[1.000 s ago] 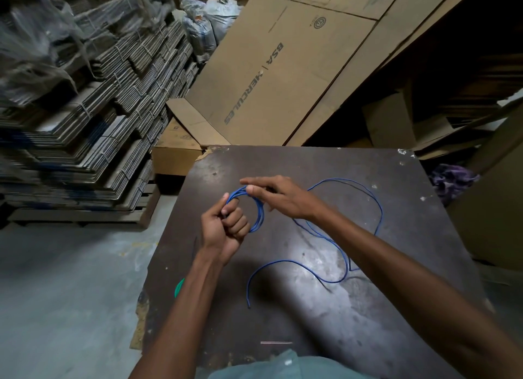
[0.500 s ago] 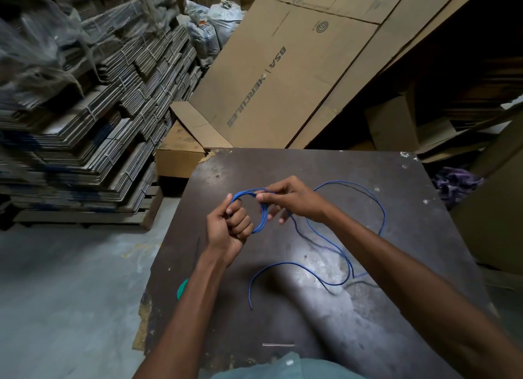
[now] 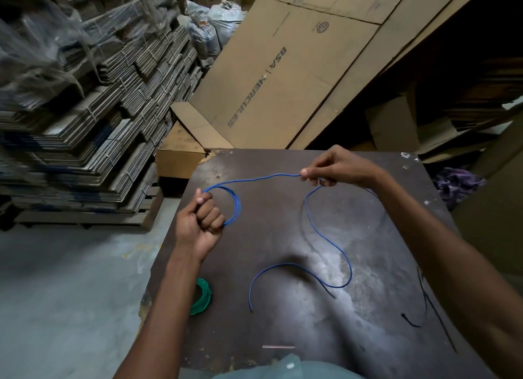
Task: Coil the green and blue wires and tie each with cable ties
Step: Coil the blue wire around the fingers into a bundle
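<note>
- Clearly the blue wire is light and springy: thin, smooth plastic-sheathed strand, stiff enough to hold an arc yet soft enough to wind by hand. I judge it will try to uncoil if let go.
- At centre left of the frame, the left hand is curled tight around the small blue coil, a few turns bunched together standing out from the fist.
- Upper centre right, the right hand pinches the strand between thumb and fingertips, drawing it taut across to the coil.
- From that pinch the loose tail drops, snakes down over the middle of the table and ends near lower centre.
- Best hold, in my view: keep the fist on the gathered turns where they cross, and feed with a light sliding pinch close to the coil.
- The green wire lies already wound in a tight ring at the lower left table edge, partly hidden behind the left forearm; I cannot tell whether it is tied.
- Thin black cable ties lie at lower right: narrow, flexible strips.
- The tabletop is dark, scuffed board with pale dusty patches.
- Flattened cardboard leans behind; bundled stacks fill the upper left.
</note>
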A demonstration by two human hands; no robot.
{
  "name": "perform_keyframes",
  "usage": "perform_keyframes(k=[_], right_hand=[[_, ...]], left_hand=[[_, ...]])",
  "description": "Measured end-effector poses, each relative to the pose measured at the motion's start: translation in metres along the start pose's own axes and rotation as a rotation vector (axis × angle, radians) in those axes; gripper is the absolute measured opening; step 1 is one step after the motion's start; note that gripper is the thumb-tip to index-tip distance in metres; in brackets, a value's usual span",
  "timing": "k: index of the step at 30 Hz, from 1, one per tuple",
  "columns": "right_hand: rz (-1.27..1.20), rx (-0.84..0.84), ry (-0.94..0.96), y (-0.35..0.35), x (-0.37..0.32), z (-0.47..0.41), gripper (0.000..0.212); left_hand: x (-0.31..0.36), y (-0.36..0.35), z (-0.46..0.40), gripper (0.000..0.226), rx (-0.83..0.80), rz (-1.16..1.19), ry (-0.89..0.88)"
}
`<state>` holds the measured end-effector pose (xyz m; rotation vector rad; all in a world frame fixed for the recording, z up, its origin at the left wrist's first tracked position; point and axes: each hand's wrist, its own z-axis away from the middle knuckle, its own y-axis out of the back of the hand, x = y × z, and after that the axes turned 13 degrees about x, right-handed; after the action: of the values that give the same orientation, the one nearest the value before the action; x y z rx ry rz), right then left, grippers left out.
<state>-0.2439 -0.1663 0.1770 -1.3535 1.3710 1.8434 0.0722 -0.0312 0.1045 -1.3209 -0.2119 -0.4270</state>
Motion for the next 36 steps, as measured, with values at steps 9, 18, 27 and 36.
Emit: perform_keyframes(k=[9,18,27,36], right_hand=[[0.354,0.164,0.266,-0.024,0.014,0.009,0.017],[0.777,-0.129,0.531,-0.100,-0.054,0.030,0.035],[0.293,-0.147,0.505,-0.103,-0.071,0.007,0.014],[-0.042,0.099,0.336,-0.097,-0.031,-0.006,0.012]], left_hand=[[0.024,0.004,-0.002,0.038,0.286,0.023,-0.294],[0.000,-0.021,-0.019,0.034,0.412,-0.325,-0.396],[-0.046,-0.037,-0.009,0.036,0.361,-0.617,-0.364],[-0.055,-0.035,0.007,0.039,0.134,-0.489,-0.080]])
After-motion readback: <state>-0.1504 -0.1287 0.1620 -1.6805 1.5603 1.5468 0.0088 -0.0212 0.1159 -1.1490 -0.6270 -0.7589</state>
